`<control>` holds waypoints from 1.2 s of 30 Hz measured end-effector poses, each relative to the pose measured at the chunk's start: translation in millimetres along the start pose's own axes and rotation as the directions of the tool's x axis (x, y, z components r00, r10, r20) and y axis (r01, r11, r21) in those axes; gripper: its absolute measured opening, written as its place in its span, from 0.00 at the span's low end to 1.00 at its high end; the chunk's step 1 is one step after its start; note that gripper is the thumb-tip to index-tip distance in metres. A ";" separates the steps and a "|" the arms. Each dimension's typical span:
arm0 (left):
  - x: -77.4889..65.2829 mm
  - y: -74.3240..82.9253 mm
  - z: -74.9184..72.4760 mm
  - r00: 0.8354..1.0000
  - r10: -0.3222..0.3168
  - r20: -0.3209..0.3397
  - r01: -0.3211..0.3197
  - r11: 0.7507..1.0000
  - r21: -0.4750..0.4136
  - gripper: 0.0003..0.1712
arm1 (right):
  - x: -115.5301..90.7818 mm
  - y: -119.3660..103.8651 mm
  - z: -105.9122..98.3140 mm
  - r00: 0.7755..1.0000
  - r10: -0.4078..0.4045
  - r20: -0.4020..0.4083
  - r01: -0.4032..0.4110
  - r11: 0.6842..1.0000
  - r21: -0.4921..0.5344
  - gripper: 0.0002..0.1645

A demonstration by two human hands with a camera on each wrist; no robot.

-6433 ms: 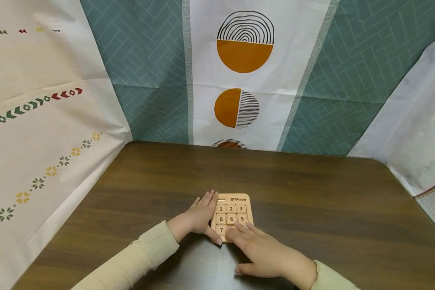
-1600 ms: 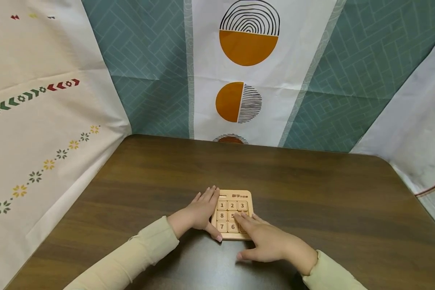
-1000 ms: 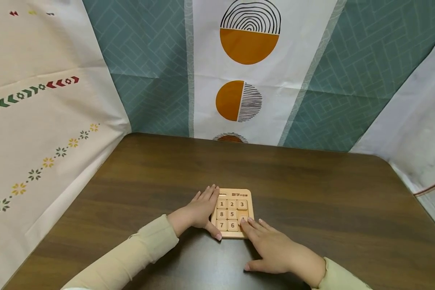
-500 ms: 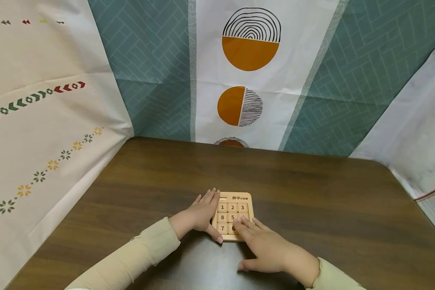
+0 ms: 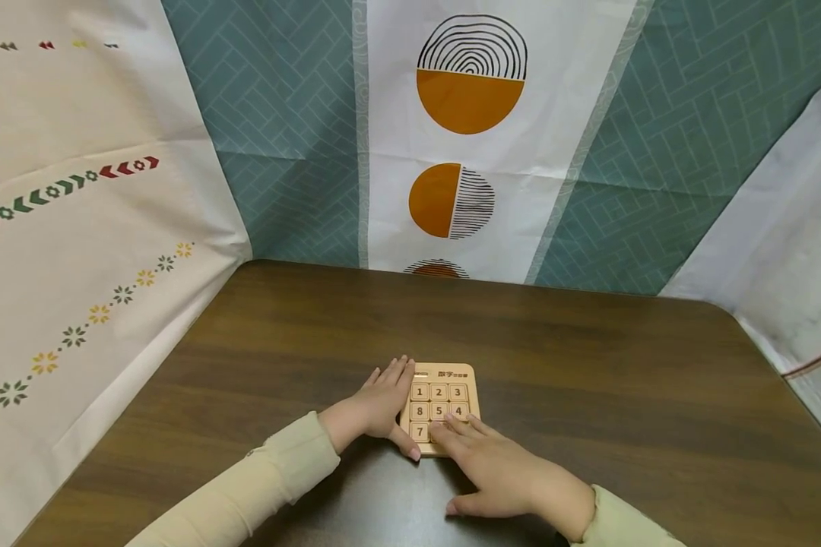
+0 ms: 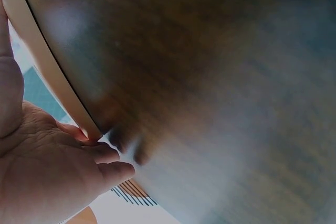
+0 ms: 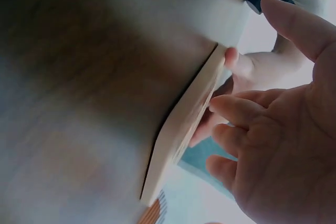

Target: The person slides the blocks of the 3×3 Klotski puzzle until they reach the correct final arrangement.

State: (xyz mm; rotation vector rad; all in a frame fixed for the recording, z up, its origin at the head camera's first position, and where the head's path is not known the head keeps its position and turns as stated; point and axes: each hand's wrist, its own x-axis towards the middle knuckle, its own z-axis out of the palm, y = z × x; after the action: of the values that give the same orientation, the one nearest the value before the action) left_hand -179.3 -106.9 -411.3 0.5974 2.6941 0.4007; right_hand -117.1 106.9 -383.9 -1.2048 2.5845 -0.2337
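A square wooden number sliding puzzle (image 5: 474, 389) lies flat on the table, its tiles in rows. The top row reads 1, 2, 3; the middle row 8, 5, 4; 7 sits at bottom left. My left hand (image 5: 381, 403) rests along its left side, fingers extended at the upper edge and thumb at the lower left corner; the left wrist view shows the puzzle's pale edge (image 6: 52, 66) beside that palm. My right hand (image 5: 496, 469), fingers outstretched, touches the lower tiles with its index fingertip at the bottom middle. It hides the rest of the bottom row.
The dark wooden table (image 5: 301, 319) extends around the puzzle. Behind it hangs a teal and white cloth (image 5: 287, 152) with orange half circles; a cream patterned cloth (image 5: 89, 251) borders the left and a pale cloth (image 5: 787, 228) the right.
Tile 5 has shifted from the middle row's right to its centre, and 6 down from there. Tile 4 has come up into the middle right spot. My right hand moved slightly left; my left stayed.
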 end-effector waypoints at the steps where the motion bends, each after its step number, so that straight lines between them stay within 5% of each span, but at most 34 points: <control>1: -0.1 -0.2 0.1 1.000 0.000 0.000 0.000 1.000 0.001 0.80 | 2.1 -0.8 1.1 1.000 -0.018 -0.005 0.017 1.000 -0.010 0.53; 12: 1.2 -0.3 2.6 1.000 0.009 -0.008 -0.009 1.000 -0.011 0.80 | 17.7 -5.0 5.6 0.998 -0.055 0.018 0.056 0.997 -0.048 0.54; 31: 2.3 2.3 -2.0 1.000 0.004 0.008 -0.004 1.000 -0.005 0.80 | -15.2 12.5 -3.6 0.998 0.047 0.031 -0.049 0.997 0.061 0.52; 36: 2.1 1.3 -1.1 1.000 -0.008 0.008 0.008 1.000 -0.001 0.81 | -7.6 7.4 -5.2 0.999 0.026 0.022 -0.027 0.998 0.056 0.51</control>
State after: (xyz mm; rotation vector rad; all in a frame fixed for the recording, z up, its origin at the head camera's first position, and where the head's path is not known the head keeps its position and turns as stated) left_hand -181.1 -105.1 -410.4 0.5870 2.6878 0.3968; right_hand -119.5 117.6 -379.5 -1.1470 2.5561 -0.2850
